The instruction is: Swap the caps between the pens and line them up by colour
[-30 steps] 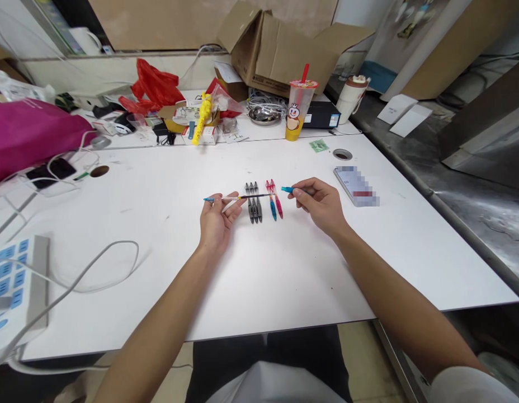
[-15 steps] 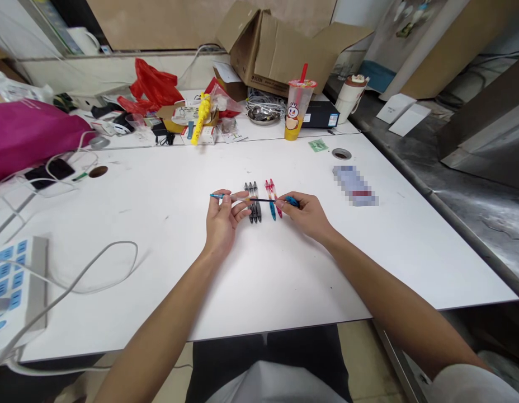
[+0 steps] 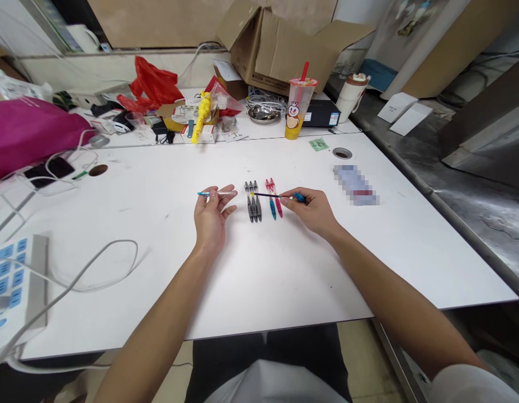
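Observation:
My left hand (image 3: 212, 215) is closed on a clear pen barrel (image 3: 226, 193) with a blue end, lying crosswise over the fingers. My right hand (image 3: 312, 210) pinches a dark ink refill (image 3: 265, 195), its tip end pointing left. A blue pen grip section (image 3: 300, 197) shows at the right fingers. Barrel and refill are apart. Beneath the refill, three black pens (image 3: 254, 210) lie side by side on the white table (image 3: 159, 268). To their right are two pens with pink upper ends, one with a blue grip (image 3: 273, 210) and one with a pink grip (image 3: 278, 208).
At the back stand a drink cup (image 3: 295, 112) with a red straw, a cardboard box (image 3: 276, 50) and a metal bowl (image 3: 263, 114). A power strip (image 3: 20, 285) with cables lies at left. A green packet (image 3: 319, 145) and a blurred item (image 3: 355, 186) lie at right.
My left hand has moved left with the clear barrel. The refill in my right hand has come out of the barrel, leaving a gap; my right hand has shifted slightly right.

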